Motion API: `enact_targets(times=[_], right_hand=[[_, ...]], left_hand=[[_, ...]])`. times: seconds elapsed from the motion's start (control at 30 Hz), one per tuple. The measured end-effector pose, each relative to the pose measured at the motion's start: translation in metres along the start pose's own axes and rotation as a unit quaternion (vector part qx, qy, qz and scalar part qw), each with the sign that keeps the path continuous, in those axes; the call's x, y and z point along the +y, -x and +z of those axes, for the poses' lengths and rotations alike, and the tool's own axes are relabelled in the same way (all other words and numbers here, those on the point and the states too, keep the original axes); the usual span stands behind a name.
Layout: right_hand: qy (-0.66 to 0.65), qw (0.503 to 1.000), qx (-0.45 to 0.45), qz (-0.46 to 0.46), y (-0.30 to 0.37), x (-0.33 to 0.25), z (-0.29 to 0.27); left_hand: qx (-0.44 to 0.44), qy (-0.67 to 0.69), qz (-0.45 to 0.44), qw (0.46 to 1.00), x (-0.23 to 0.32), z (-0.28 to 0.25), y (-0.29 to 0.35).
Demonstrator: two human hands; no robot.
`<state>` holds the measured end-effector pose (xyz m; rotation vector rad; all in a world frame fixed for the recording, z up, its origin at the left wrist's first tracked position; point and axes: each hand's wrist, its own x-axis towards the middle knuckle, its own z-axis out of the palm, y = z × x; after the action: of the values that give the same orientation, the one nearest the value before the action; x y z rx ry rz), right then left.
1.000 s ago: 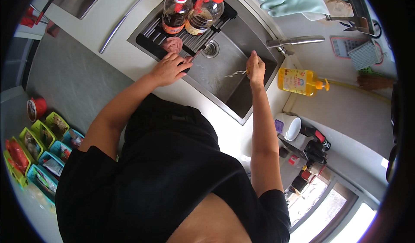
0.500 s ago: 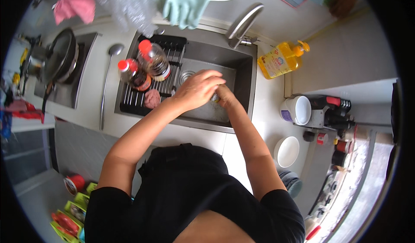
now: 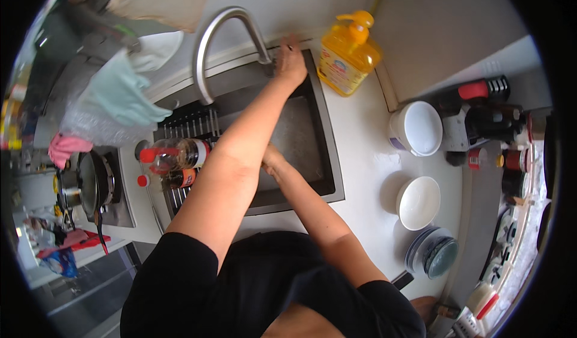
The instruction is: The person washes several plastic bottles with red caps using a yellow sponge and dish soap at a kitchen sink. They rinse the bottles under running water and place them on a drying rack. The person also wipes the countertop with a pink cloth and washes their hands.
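My left hand (image 3: 291, 64) reaches across the sink to the base of the silver gooseneck faucet (image 3: 203, 55). Its fingers are blurred, and the faucet's handle is hidden beside them. Low over the sink basin (image 3: 309, 140), my right hand (image 3: 272, 159) sits behind my left forearm, which covers its fingers and anything in them. Two red-capped bottles with dark contents, one clear and larger (image 3: 180, 153), one smaller (image 3: 181, 178), stand on the black drying rack (image 3: 201, 117) at the sink's left.
A yellow pump bottle (image 3: 347, 58) stands right of the sink. Farther right are a white tub (image 3: 415, 127), a white bowl (image 3: 418, 203) and stacked dishes (image 3: 430, 251). Green gloves (image 3: 123, 91) hang at the back left, above the pan (image 3: 90, 182) on the stove.
My left hand has left my right hand and reached forward to the faucet base. My right hand remains low over the sink. The view has turned and shifted right.
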<state>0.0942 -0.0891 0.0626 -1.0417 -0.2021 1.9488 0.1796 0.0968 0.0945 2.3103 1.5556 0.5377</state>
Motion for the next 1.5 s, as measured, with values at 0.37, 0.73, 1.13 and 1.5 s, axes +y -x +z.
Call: enact_targets(times=[0.37, 0.73, 1.13, 1.5], right_hand=[[-0.091, 0.994, -0.063, -0.021, -0.041, 0.016, 0.005], [-0.146, 0.985, -0.096, -0.010, -0.050, -0.011, 0.021], [0.076, 0.995, 0.005, -0.063, -0.090, -0.005, 0.031], [-0.035, 0.984, 0.099, -0.146, -0.077, 0.010, 0.041]], left_hand=[[-0.013, -0.162, -0.046, 0.986, -0.001, 0.027, -0.030], [-0.073, -0.196, -0.115, 0.971, 0.002, 0.033, -0.044], [0.053, -0.027, 0.107, 0.992, 0.005, -0.004, 0.031], [0.086, 0.156, -0.050, 0.983, -0.084, -0.089, 0.209]])
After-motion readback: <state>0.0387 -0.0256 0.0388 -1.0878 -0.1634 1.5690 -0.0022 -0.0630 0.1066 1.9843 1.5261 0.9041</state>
